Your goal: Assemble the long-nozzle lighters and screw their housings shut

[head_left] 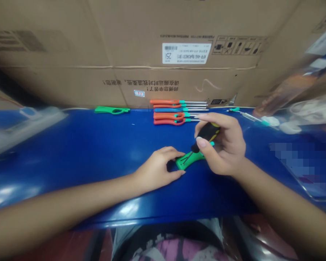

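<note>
My right hand (224, 145) grips a screwdriver (206, 136) by its black and yellow handle. The thin shaft slants down to the left, its tip at the end of a green lighter body (182, 162) lying on the blue table. Thumb and fingers of my left hand (159, 168) close round the left end of that green lighter body. Its right part, with a teal piece, is partly hidden behind my right hand.
Several long-nosed lighters (168, 116), orange, red and blue, lie in a row at the back. A green handle shell (112, 110) lies left of them. Cardboard (78, 83) walls the table's rear edge. Small metal and teal parts (250, 116) and white items (290, 127) lie at right.
</note>
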The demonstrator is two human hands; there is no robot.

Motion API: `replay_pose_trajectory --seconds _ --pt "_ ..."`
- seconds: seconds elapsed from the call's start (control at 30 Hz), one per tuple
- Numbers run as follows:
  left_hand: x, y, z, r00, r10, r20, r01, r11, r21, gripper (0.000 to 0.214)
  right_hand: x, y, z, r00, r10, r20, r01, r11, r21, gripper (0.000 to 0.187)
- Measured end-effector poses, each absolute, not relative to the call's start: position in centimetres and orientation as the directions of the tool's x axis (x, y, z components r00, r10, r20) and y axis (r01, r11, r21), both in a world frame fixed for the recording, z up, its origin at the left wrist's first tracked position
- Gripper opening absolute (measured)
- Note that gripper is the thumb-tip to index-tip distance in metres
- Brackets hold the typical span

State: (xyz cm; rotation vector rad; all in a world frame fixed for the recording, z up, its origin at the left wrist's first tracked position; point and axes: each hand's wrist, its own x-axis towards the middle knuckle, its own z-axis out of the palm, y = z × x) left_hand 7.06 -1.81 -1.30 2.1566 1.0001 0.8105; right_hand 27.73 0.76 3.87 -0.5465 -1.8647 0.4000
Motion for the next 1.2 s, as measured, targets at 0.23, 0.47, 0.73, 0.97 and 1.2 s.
replay_pose_trajectory --seconds 0.23,0.47,0.73,0.97,1.2 --pt "7.0 -1.5 -1.4 0.524 0.807 0.272 0.395 -0.513 0.762 0.037 27.8 0.6 3.6 -0.248 0.513 0.822 0.256 0.853 -0.455 0.053" --pt "6.8 -1.5 -1.4 0.549 0.781 0.297 0.390 -0.554 0.736 0.036 27.4 0.7 3.8 -0.362 0.392 0.846 0.210 0.918 -0.335 0.054" --pt "6.8 -1.5 -1.7 0.562 0.764 0.317 0.401 -0.587 0.704 0.038 27.1 1.0 3.5 -0.369 0.334 0.867 0.195 0.940 -0.279 0.058" --pt "6.8 -1.5 -1.8 0.573 0.751 0.330 0.392 -0.604 0.694 0.036 27.4 0.6 4.2 -0.507 0.520 0.688 0.206 0.848 -0.489 0.069" --pt "6.8 -1.4 -1.8 0.574 0.750 0.328 0.381 -0.599 0.704 0.032 27.3 0.7 4.4 -0.449 0.375 0.811 0.338 0.911 -0.234 0.058"
